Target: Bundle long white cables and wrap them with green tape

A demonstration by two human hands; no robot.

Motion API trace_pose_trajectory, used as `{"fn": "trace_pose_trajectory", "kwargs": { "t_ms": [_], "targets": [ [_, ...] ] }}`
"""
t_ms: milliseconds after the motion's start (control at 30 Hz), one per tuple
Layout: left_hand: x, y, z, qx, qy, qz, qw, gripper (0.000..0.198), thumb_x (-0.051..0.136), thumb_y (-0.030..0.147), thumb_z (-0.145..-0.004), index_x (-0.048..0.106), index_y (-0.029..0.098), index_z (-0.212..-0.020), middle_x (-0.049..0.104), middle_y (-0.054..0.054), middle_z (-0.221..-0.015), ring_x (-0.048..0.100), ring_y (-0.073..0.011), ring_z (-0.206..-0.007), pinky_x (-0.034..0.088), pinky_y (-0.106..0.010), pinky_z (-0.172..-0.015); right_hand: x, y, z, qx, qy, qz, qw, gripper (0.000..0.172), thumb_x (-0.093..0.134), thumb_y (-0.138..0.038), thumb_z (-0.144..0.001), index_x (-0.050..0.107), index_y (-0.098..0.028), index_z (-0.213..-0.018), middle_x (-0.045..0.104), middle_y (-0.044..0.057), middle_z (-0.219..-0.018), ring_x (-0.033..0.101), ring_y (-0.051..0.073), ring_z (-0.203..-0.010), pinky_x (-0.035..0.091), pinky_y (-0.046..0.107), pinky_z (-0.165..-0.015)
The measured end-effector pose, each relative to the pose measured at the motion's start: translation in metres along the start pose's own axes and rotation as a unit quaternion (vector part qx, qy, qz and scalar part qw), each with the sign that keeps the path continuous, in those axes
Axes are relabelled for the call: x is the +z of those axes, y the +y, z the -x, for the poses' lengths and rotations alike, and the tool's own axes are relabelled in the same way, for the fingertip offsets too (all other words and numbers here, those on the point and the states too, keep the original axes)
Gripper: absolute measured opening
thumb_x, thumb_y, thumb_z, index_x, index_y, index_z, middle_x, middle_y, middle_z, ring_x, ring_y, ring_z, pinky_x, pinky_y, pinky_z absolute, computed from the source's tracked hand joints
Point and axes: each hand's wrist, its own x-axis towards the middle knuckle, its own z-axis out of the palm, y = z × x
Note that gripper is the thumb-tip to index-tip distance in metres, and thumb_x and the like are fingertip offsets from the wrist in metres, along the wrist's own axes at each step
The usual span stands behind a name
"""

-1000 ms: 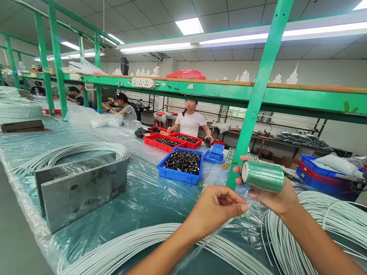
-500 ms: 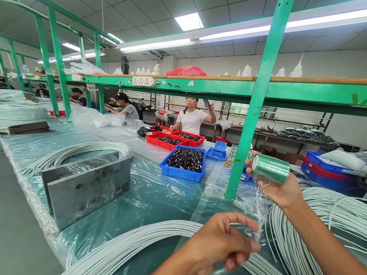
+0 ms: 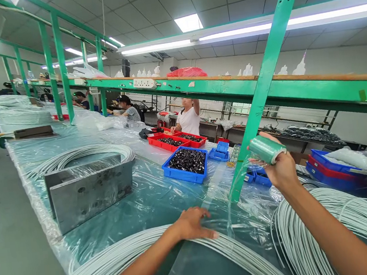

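Note:
My right hand is raised and shut on a roll of green-tinted clear plastic film. A thin strip of that film hangs from the roll down towards the table. My left hand lies on a coil of pale grey cable, fingers slightly apart, holding nothing else. A second pale grey cable coil lies below my right forearm.
Steel plates stand on the plastic-sheeted table, with another cable coil behind them. A blue tray and red trays hold black parts. A green steel post rises beyond my right hand. A co-worker sits farther along.
My left hand has dropped from the film onto the cable coil. My right hand has lifted the roll higher, and a strip of film now hangs from it.

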Motion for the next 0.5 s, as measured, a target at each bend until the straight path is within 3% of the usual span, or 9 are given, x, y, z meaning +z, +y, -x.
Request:
{"fn": "trace_pose_trajectory", "kwargs": {
  "t_ms": [67,133,300,400,500],
  "targets": [
    [0.001,-0.003,-0.001,-0.013,-0.059,-0.063,0.996,0.069,0.079,0.034,-0.044,0.059,0.019,-0.108,0.059,-0.014,-0.110,0.049,-0.0347,-0.105,0.032,-0.051,-0.092,0.009,-0.003,-0.010,-0.055,0.002,-0.003,0.998,0.054,0.053,-0.017,-0.054,0.058,-0.030,-0.106,0.066,0.000,-0.096,0.063,0.021,-0.080,0.054,0.031,-0.054],
    [0.004,-0.003,-0.002,-0.024,-0.083,-0.117,0.989,0.071,0.080,0.025,-0.040,0.059,0.015,-0.108,0.056,-0.018,-0.114,0.048,-0.0376,-0.108,0.030,-0.054,-0.093,0.017,-0.006,-0.018,-0.083,-0.010,-0.008,0.996,0.047,0.054,-0.021,-0.056,0.060,-0.029,-0.102,0.066,0.001,-0.093,0.063,0.021,-0.077,0.053,0.030,-0.053],
    [0.016,0.008,-0.009,-0.031,-0.086,-0.201,0.975,0.053,0.071,0.023,-0.050,0.062,0.006,-0.100,0.057,-0.023,-0.109,0.052,-0.0359,-0.103,0.035,-0.049,-0.091,0.029,-0.003,-0.035,-0.045,-0.046,-0.066,0.996,0.034,0.053,-0.028,-0.062,0.061,-0.027,-0.095,0.067,0.001,-0.082,0.064,0.021,-0.075,0.052,0.029,-0.054],
    [0.023,0.015,-0.016,-0.027,-0.087,-0.246,0.965,0.048,0.068,0.017,-0.049,0.063,0.003,-0.095,0.057,-0.027,-0.108,0.052,-0.0377,-0.102,0.037,-0.049,-0.089,0.031,0.006,-0.042,-0.019,-0.041,-0.115,0.992,0.035,0.049,-0.025,-0.066,0.059,-0.029,-0.099,0.067,-0.002,-0.082,0.064,0.019,-0.076,0.052,0.029,-0.057],
    [0.027,0.019,-0.020,-0.018,-0.086,-0.274,0.958,0.046,0.064,0.008,-0.047,0.064,0.005,-0.093,0.059,-0.027,-0.106,0.054,-0.0381,-0.100,0.042,-0.047,-0.085,0.028,0.017,-0.038,0.051,-0.057,-0.142,0.987,0.040,0.043,-0.026,-0.071,0.055,-0.030,-0.109,0.067,-0.002,-0.086,0.064,0.017,-0.077,0.052,0.028,-0.058]
  ]
}}
